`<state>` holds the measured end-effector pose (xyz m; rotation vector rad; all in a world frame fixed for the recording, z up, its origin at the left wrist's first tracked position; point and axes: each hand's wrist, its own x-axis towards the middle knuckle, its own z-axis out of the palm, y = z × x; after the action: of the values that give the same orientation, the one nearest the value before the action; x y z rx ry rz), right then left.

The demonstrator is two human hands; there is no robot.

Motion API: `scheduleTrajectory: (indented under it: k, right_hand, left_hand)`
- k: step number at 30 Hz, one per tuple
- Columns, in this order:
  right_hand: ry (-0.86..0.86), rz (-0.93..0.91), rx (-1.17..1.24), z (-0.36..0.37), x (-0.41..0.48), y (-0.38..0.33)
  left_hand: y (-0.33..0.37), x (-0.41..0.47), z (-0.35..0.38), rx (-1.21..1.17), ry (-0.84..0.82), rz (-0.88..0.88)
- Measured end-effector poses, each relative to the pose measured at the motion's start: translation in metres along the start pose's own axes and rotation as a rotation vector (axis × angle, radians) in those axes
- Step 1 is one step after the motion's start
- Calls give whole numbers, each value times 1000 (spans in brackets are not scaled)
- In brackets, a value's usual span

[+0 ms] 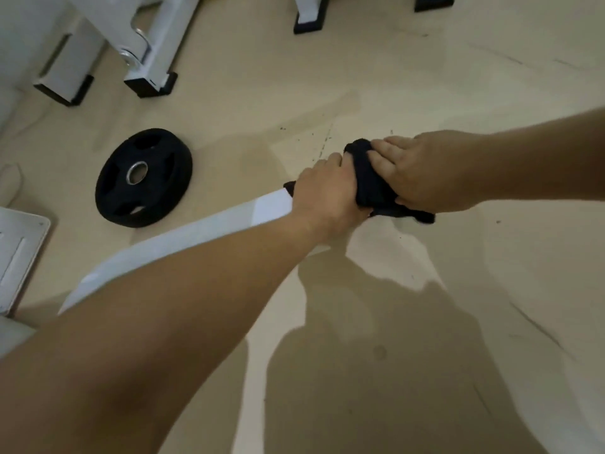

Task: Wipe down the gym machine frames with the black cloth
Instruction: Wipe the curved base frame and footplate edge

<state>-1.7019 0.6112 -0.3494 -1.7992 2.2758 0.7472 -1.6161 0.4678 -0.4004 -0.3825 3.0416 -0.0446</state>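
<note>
A white frame bar (209, 229) of a gym machine runs along the beige floor from lower left toward the centre. At its far end, a bunched black cloth (371, 183) is pressed between both hands. My left hand (327, 194) is closed over the bar's end and the cloth's left side. My right hand (422, 173) comes in from the right and grips the cloth's other side. Most of the bar's end is hidden under the hands and cloth.
A black weight plate (144, 178) lies flat on the floor left of the bar. White machine legs with black feet (150, 83) stand at the upper left, and more feet (309, 24) at the top. A white base plate (19, 257) sits at the left edge.
</note>
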Motion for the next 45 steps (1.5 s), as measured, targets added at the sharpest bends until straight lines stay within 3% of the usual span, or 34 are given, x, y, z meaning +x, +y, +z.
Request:
scheduleTrajectory:
  k: [5, 8, 11, 14, 17, 20, 22, 26, 31, 35, 38, 40, 42, 45]
  right_hand:
    - [-131, 92, 608, 49, -7, -5]
    - [-68, 211, 939, 72, -11, -18]
    - [110, 259, 1116, 76, -13, -23]
    - [381, 304, 1126, 59, -8, -39]
    - [359, 197, 1003, 45, 8, -69]
    - [271, 184, 1031, 49, 27, -85]
    - [243, 271, 1176, 55, 30, -81]
    - [267, 491, 1660, 64, 18, -67]
    - [489, 787, 1636, 69, 5, -40]
    - [576, 631, 1754, 57, 29, -41]
    - [502, 699, 2053, 59, 52, -41]
    - [457, 707, 2081, 67, 56, -41]
    - [427, 724, 2066, 71, 50, -51]
    - [323, 650, 1854, 78, 28, -74]
  left_hand:
    - [65, 5, 4, 144, 104, -12]
    - [80, 0, 11, 163, 70, 139]
    - [49, -19, 7, 202, 37, 295]
    - [26, -48, 4, 47, 68, 201]
    - [22, -87, 12, -113, 136, -20]
    - [17, -122, 23, -86, 129, -58]
    - [15, -129, 22, -71, 61, -130]
    - [32, -91, 18, -383, -82, -317]
    - [77, -43, 17, -521, -40, -309]
    - [69, -56, 12, -558, 74, -357]
    - [59, -64, 6, -535, 125, -385]
    - [60, -63, 5, -573, 46, -378]
    - [67, -60, 7, -693, -143, -398]
    - [87, -63, 16, -806, -357, -438]
